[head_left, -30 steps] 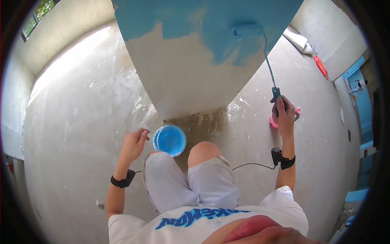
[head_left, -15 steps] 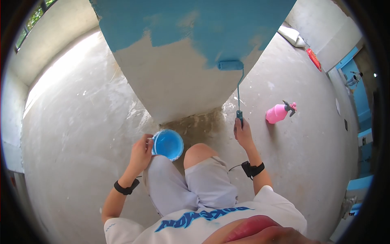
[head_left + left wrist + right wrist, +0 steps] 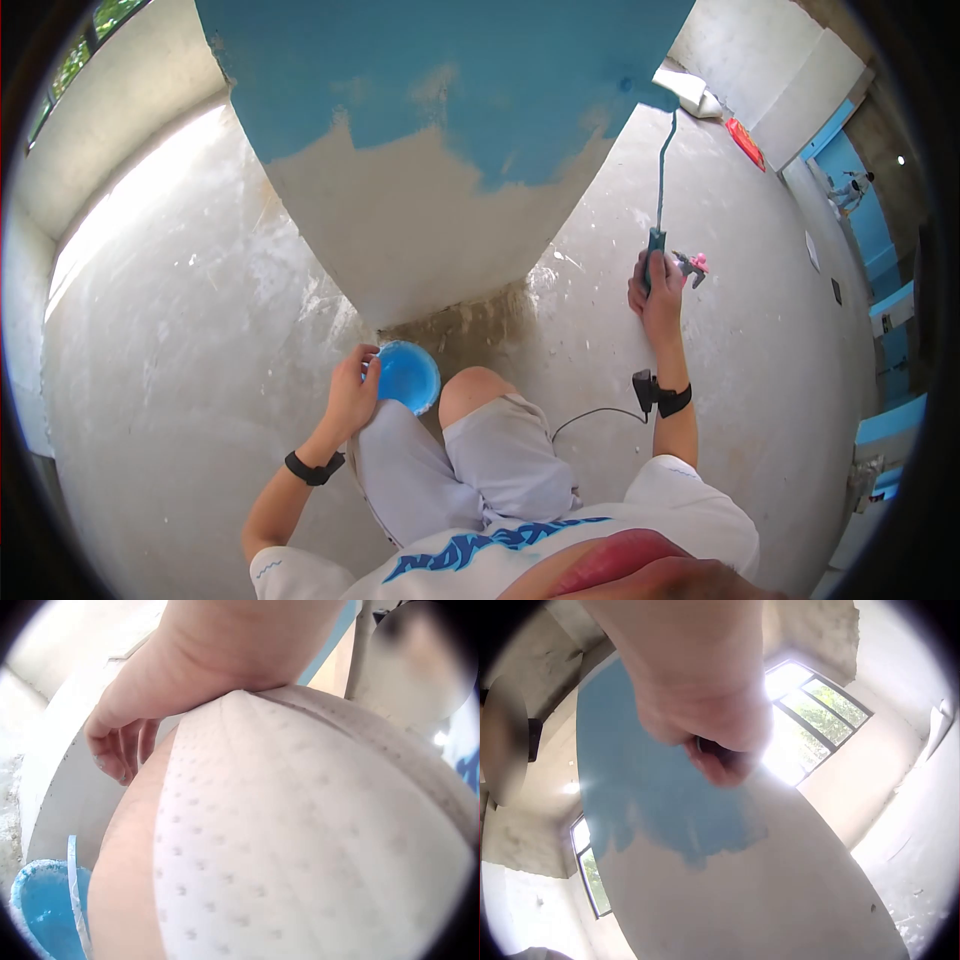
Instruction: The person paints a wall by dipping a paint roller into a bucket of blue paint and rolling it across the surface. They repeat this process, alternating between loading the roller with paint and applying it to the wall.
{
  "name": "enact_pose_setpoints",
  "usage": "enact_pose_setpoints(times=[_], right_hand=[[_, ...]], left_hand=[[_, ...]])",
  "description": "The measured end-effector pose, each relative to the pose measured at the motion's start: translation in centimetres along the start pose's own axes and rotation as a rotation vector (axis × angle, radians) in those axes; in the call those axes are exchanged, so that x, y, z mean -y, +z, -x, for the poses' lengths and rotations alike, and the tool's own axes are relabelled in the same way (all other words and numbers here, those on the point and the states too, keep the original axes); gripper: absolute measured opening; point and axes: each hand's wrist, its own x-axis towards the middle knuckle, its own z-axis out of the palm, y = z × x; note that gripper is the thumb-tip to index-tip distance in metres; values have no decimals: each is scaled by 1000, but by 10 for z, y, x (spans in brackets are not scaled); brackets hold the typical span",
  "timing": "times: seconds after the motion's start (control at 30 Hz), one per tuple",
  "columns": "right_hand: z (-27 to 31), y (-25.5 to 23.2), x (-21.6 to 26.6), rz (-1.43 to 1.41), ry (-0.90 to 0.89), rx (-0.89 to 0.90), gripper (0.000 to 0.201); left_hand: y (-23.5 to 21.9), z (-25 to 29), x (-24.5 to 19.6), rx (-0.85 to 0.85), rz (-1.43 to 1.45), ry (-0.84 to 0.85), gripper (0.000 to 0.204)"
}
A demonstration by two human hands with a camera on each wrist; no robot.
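My right hand (image 3: 660, 298) grips the dark green handle of a paint roller (image 3: 661, 190). Its blue roller head lies at the right edge of a pillar face, high up on the painted part. Fresh blue paint (image 3: 500, 90) covers the upper face of the pillar (image 3: 400, 235), with a ragged lower border and pale bare wall beneath. On my left knee rests my left hand (image 3: 352, 392), its fingers hanging loosely and holding nothing. Beside those fingers stands a bucket (image 3: 418, 378) of blue paint, its white handle (image 3: 73, 877) visible in the left wrist view.
Behind my right hand a pink spray bottle (image 3: 696, 266) is mostly hidden. White rolled material (image 3: 690, 92) and a red bag (image 3: 745, 145) lie by the far right wall. Windows (image 3: 817, 712) show in the right wrist view. Another person (image 3: 852, 190) is far off at right.
The roller went down and left on the pillar, then up and right to its edge. My left hand came down onto the knee beside the bucket. The view shifted slightly.
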Motion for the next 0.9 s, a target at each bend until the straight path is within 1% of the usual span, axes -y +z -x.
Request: enact_pose_setpoints(times=[0.07,0.1,0.17,0.2,0.23,0.3,0.37,0.47,0.5,0.57,0.6,0.63,0.67,0.7,0.77,0.83,0.9], right_hand=[[-20,1,13,48,-122,67,39],[-27,6,16,48,-115,76,39],[-39,16,20,17,-88,142,38],[-44,13,16,-32,-12,233,38],[-46,13,9,-35,-7,237,38],[-54,14,-10,-248,82,392,37],[-56,13,-39,-267,78,398,36],[-49,12,-81,-305,141,407,38],[-41,16,-89,-303,180,411,39],[-24,20,-108,-261,226,360,39],[-18,20,-116,-258,227,359,39],[-11,20,-123,-275,268,361,40],[-5,20,-128,-292,309,362,40],[-1,22,-128,-290,309,360,40],[3,27,-127,-404,342,372,40],[1,35,-111,-431,322,380,41],[-9,42,-91,-491,293,348,42]], left_hand=[[-1,1,1,1,5,-1,23],[-2,3,1,-1,7,5,23],[-4,3,5,-1,18,-20,23],[-5,4,6,2,29,-34,23],[-5,5,5,0,27,-40,23],[-8,5,3,-14,19,-49,23],[-9,6,5,-23,-2,-59,23],[-9,7,8,-37,-16,-67,23],[-8,7,8,-49,-6,-63,23],[-4,6,7,-51,8,-54,23],[-3,5,6,-54,18,-42,24],[-3,5,3,-52,21,-44,24],[-4,6,-1,-48,25,-63,24],[-4,6,-4,-44,29,-80,23],[-3,6,-2,-49,22,-64,23],[-2,6,1,-57,13,-42,23],[-2,7,5,-81,-20,-18,22]])
